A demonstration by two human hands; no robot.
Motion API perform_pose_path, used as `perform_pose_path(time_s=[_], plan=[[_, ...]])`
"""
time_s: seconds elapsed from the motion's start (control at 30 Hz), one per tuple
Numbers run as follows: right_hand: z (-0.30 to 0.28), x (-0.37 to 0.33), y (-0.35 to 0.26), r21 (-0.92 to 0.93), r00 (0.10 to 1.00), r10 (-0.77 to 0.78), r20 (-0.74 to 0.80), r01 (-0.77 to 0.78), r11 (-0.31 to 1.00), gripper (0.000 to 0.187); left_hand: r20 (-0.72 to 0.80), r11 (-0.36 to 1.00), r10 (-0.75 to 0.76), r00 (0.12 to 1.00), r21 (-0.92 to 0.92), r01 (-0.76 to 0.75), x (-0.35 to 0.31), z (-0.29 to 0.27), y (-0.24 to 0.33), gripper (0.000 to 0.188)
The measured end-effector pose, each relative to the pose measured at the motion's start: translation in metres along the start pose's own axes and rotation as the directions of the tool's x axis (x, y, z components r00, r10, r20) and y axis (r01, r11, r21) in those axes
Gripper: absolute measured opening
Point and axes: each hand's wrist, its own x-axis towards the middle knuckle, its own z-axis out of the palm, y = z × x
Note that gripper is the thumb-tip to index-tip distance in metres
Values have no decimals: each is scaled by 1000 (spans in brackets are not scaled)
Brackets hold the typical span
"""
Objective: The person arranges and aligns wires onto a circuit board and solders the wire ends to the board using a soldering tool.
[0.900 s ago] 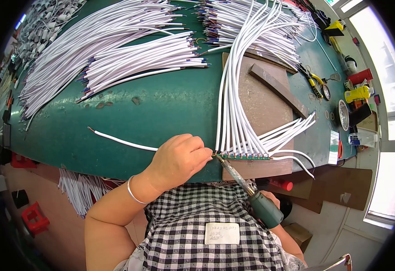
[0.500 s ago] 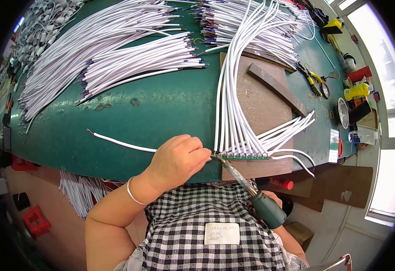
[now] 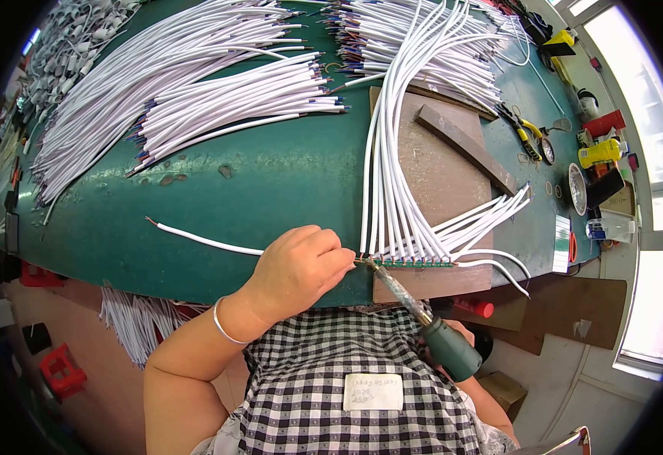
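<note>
My left hand (image 3: 301,265) is closed in a pinch on a white cable (image 3: 210,241), whose stripped end trails left over the table. Its fingertips meet the left end of a narrow green circuit board strip (image 3: 415,264). A row of white cables (image 3: 392,174) joins the strip and arches toward the back. My right hand (image 3: 456,334), partly hidden, grips the dark green handle of a soldering iron (image 3: 452,350). The iron's tip touches or almost touches the strip close to my left fingertips; the exact contact is too small to tell.
Bundles of white cables (image 3: 233,106) lie across the green table (image 3: 195,182). A brown board (image 3: 437,144) under the strip carries a dark bar (image 3: 464,148). Farther right are yellow-handled pliers (image 3: 525,136), a metal bowl (image 3: 576,188) and a yellow bottle (image 3: 600,154).
Almost nothing differs. The soldering iron's handle has shifted very slightly, while my left hand and the cables keep their places.
</note>
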Motion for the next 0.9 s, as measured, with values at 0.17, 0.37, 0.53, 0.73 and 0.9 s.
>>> perform_pose_path(time_s=[0.17, 0.37, 0.53, 0.73, 0.9], plan=[[12, -1, 11, 252, 976, -13, -218, 69, 965, 17, 13, 1000, -3, 1000, 0, 3, 1, 0, 1, 20], [4, 3, 1, 44, 992, -70, -101, 75, 996, 10, 1, 1000, -6, 1000, 7, 6, 1, 0, 2, 21], [5, 8, -15, 188, 990, 122, -70, -107, 976, 11, 0, 1000, -2, 1000, 5, 2, 1, 0, 2, 21], [3, 11, -24, 187, 973, 223, -53, -210, 960, 9, -4, 1000, 0, 1000, 4, 0, 1, 0, 1, 21], [4, 9, -16, 98, 985, 148, -86, -140, 985, 7, -2, 1000, -1, 1000, 16, 2, 2, 0, 2, 19]])
